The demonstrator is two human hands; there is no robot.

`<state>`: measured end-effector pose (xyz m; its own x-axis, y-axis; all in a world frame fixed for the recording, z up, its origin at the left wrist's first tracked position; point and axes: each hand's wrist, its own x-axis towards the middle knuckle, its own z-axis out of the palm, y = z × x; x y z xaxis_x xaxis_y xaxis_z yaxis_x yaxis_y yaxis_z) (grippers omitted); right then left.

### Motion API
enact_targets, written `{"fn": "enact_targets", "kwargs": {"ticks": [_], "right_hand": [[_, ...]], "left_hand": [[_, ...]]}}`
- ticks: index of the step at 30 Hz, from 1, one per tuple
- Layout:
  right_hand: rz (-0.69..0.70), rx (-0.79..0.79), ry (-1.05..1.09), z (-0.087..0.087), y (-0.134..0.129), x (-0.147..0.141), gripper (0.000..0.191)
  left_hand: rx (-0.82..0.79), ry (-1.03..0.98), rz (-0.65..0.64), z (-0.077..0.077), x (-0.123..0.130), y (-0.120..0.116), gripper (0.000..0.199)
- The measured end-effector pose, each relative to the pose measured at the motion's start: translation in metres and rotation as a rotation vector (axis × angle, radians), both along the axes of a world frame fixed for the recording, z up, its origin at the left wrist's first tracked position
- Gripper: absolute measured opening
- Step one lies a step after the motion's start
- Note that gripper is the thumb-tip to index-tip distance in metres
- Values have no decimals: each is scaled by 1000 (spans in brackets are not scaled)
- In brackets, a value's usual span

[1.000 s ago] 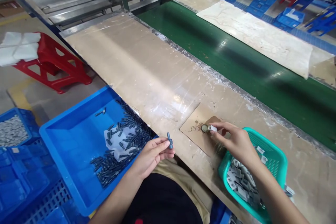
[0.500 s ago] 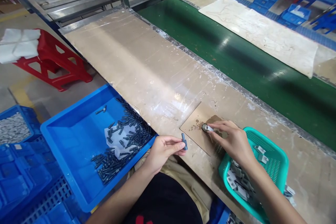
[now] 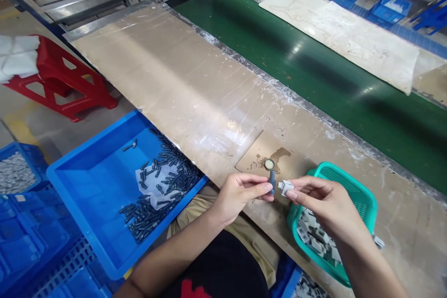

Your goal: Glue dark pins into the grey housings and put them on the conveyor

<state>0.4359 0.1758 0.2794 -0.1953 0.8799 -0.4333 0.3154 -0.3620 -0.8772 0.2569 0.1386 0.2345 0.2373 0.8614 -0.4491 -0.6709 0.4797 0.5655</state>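
The right hand (image 3: 326, 198) has just brought its pinched white piece (image 3: 287, 188) away from the round dish (image 3: 269, 164), near on the tabletop (image 3: 174, 79); it now sits just right of the dark piece (image 3: 272, 181) clamped in the left hand (image 3: 237, 198), unjoined.

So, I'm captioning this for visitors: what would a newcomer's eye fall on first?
Probably the large bright-blue plastic bin at lower left, with small dark stemmed pieces heaped along its right side. Next, the long dark-green belt crossing the upper right. Then, right of centre, the left hand holds a dark blue-grey stemmed piece close to the small pale-grey block in the right hand.
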Motion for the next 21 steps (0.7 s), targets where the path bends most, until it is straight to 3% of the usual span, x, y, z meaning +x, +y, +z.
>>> {"fn": "enact_targets", "kwargs": {"ticks": [10, 14, 16, 18, 21], "right_hand": [[36, -50, 60, 2, -2, -4, 26], [102, 6, 187, -3, -4, 2, 48], [145, 59, 210, -7, -7, 8, 50], [178, 77, 232, -11, -10, 13, 40], [133, 69, 295, -19, -14, 21, 41]], "left_hand": [[34, 86, -93, 11, 2, 4, 32], [11, -60, -168, 8, 11, 3, 36], [-11, -127, -160, 7, 18, 3, 35], [-13, -144, -140, 8, 24, 3, 35], [2, -94, -91, 11, 28, 3, 33]]}}
